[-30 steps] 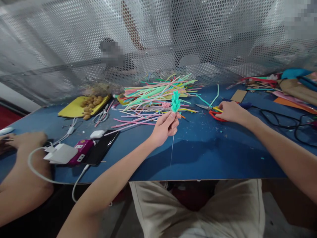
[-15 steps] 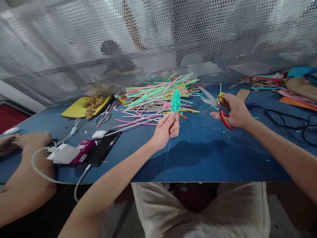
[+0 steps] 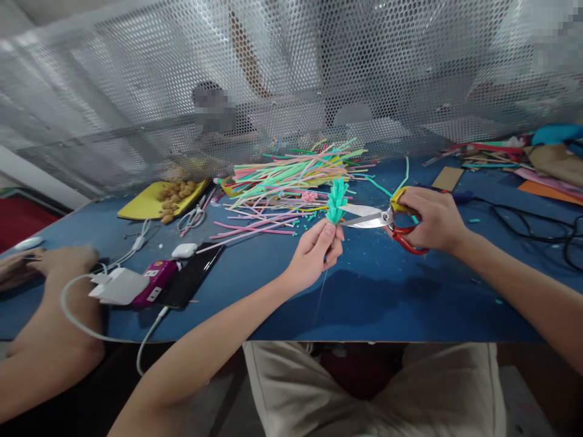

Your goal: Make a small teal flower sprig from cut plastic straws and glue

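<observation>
My left hand (image 3: pixel 319 250) pinches the base of a teal tufted piece (image 3: pixel 336 200), made of short layered strips and held upright over the table. A thin wire or thread hangs below that hand. My right hand (image 3: pixel 432 218) is closed round the handles, one yellow and one red, of a pair of scissors (image 3: pixel 367 216). The blades point left and are parted a little, their tips at the lower right side of the teal piece. Whether they touch it I cannot tell. Behind the left hand lies a pile of pastel fuzzy stems (image 3: pixel 291 173), with a small pink cluster (image 3: pixel 310 196).
On the left are a black phone (image 3: pixel 191 276), a purple power block (image 3: pixel 157 280), a white charger (image 3: pixel 119 285) and cables. Another person's arm (image 3: pixel 59 303) rests there. A yellow tray (image 3: pixel 136 203) holds small brown balls. A perforated metal screen (image 3: pixel 291 79) stands behind; black cable (image 3: pixel 523 212) lies right.
The scissors have moved left and down to the teal piece, and their blades have closed partway. In the view, the left hand with the teal piece sits slightly lower and farther right.
</observation>
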`<state>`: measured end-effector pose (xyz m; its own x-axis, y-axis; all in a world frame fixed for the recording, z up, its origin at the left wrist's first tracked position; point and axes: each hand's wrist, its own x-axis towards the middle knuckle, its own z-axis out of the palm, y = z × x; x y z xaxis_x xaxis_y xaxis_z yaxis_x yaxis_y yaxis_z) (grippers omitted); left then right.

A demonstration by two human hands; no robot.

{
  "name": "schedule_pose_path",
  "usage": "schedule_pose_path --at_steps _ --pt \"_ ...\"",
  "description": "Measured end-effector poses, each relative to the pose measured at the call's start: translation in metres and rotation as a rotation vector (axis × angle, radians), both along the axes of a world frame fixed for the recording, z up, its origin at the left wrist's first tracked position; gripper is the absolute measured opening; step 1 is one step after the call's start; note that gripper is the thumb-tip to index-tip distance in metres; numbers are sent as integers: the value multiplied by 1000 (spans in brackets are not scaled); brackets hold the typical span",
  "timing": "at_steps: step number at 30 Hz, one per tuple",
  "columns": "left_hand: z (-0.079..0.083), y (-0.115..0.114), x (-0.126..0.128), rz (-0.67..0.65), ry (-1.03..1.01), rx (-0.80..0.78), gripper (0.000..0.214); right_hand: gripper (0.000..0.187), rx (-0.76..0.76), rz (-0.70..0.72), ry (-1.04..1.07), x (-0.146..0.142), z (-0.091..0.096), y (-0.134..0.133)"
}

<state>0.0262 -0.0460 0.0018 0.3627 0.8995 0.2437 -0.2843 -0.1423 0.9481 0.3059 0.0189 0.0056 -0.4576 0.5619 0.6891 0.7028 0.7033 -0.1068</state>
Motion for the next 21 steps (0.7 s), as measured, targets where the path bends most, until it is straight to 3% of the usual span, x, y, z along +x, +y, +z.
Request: schedule_pose_path --at_steps 8,21 --pt "2 -1 1 -1 -37 16 34 23 26 -49 -4 0 -1 0" --pt "-2 1 0 23 -3 43 36 22 34 22 4 -4 -1 -4"
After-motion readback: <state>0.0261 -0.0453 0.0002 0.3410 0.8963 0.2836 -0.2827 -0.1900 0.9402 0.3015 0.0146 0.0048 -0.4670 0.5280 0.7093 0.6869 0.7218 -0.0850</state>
